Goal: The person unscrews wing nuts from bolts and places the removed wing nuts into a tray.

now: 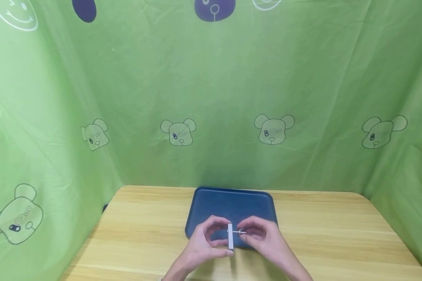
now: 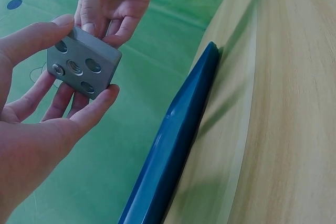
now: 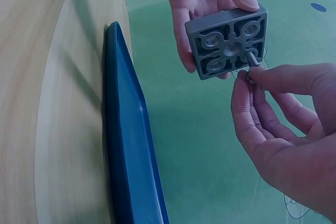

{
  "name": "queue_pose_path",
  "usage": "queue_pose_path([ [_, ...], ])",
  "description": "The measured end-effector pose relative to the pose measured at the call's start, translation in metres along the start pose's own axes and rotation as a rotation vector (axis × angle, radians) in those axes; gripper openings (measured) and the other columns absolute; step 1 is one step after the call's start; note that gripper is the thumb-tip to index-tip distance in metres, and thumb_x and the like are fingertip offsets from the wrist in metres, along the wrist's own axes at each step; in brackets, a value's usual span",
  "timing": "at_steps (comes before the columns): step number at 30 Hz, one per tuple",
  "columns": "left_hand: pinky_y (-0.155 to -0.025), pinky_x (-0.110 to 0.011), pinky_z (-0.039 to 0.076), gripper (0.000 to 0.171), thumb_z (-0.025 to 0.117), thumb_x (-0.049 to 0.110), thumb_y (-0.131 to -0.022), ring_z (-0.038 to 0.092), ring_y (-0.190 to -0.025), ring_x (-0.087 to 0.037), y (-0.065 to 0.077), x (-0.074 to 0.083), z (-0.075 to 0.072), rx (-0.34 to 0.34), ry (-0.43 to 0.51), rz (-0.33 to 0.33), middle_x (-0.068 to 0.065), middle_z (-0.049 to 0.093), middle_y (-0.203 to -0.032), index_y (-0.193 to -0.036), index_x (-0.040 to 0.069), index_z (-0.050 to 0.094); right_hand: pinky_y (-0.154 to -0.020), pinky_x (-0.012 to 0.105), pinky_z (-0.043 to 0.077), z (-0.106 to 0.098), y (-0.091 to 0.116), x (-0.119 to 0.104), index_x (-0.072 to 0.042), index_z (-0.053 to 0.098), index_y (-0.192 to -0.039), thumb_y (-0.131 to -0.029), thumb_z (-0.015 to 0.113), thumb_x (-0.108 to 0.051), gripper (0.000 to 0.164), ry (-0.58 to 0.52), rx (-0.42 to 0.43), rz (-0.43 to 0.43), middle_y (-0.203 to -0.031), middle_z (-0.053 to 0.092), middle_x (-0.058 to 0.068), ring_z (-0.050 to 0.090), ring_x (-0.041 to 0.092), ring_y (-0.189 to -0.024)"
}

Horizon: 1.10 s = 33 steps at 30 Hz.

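Observation:
A square grey block is held on edge above the tray by my left hand, thumb and fingers gripping its edges. Several round holes pierce its flat face, and a bolt head sits in one of them. The ribbed back faces my right hand. Out of a corner hole there sticks the threaded bolt. Beside its free end, my right thumb and index finger pinch a small metal nut, mostly hidden by the fingertips.
Beneath the hands lies a dark blue tray with a raised rim, on a light wooden table. Green cloth printed with bear heads stands behind and at both sides of the table.

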<state>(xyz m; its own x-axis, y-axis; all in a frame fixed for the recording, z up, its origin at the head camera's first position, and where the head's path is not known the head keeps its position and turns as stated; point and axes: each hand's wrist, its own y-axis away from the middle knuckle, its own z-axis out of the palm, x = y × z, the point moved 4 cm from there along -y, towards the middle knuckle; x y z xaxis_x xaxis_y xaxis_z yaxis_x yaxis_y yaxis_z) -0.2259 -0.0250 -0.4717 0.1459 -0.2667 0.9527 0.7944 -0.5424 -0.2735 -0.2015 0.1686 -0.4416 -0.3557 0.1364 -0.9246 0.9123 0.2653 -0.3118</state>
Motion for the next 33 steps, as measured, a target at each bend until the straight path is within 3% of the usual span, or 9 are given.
queue_pose_path([
  [8, -0.103, -0.05, 0.057, 0.065, 0.082, -0.014, -0.071, 0.055, -0.127, -0.035, -0.0007, -0.0004, -0.0004, 0.004, 0.001, -0.007, -0.018, 0.054, -0.134, -0.129, -0.002, 0.058, -0.091, 0.03, 0.064, -0.0034, -0.0003, 0.0019, 0.0, 0.07, -0.109, -0.089, 0.075, 0.0, 0.021, 0.001, 0.004, 0.007, -0.108, 0.069, 0.023, 0.073, 0.023, -0.098],
  [15, -0.103, -0.051, 0.057, 0.064, 0.082, -0.014, -0.071, 0.056, -0.126, -0.032, -0.0005, 0.0006, -0.001, 0.008, 0.011, -0.018, -0.018, 0.054, -0.135, -0.13, -0.002, 0.058, -0.085, 0.041, 0.066, -0.0052, 0.0001, 0.0011, 0.007, 0.067, -0.112, -0.098, 0.068, -0.006, 0.02, -0.029, 0.015, 0.04, -0.111, 0.067, 0.028, 0.073, 0.02, -0.098],
  [23, -0.103, -0.05, 0.057, 0.067, 0.082, -0.014, -0.071, 0.056, -0.126, -0.033, -0.0006, -0.0004, -0.0008, 0.009, 0.001, -0.017, -0.019, 0.053, -0.134, -0.131, -0.01, 0.054, -0.082, 0.043, 0.067, -0.007, -0.0011, 0.0055, 0.008, 0.067, -0.111, -0.103, 0.061, -0.014, 0.024, -0.036, 0.046, 0.166, -0.108, 0.07, 0.024, 0.073, 0.023, -0.093],
  [29, -0.103, -0.049, 0.057, 0.065, 0.083, -0.014, -0.07, 0.057, -0.126, -0.033, -0.0005, -0.0009, 0.0001, 0.008, -0.01, -0.019, -0.025, 0.051, -0.135, -0.129, -0.003, 0.058, -0.077, 0.043, 0.068, -0.0056, -0.001, 0.0073, 0.011, 0.066, -0.111, -0.105, 0.059, -0.014, 0.027, -0.029, 0.035, 0.175, -0.106, 0.069, 0.027, 0.073, 0.028, -0.087],
  [33, -0.103, -0.049, 0.057, 0.065, 0.083, -0.014, -0.069, 0.053, -0.128, -0.042, -0.0008, -0.0006, 0.0014, 0.003, -0.011, -0.018, -0.025, 0.051, -0.135, -0.128, -0.002, 0.059, -0.075, 0.041, 0.068, -0.0045, -0.0002, 0.0077, 0.012, 0.066, -0.11, -0.104, 0.059, -0.014, 0.028, -0.03, 0.028, 0.179, -0.104, 0.07, 0.027, 0.074, 0.027, -0.084],
])
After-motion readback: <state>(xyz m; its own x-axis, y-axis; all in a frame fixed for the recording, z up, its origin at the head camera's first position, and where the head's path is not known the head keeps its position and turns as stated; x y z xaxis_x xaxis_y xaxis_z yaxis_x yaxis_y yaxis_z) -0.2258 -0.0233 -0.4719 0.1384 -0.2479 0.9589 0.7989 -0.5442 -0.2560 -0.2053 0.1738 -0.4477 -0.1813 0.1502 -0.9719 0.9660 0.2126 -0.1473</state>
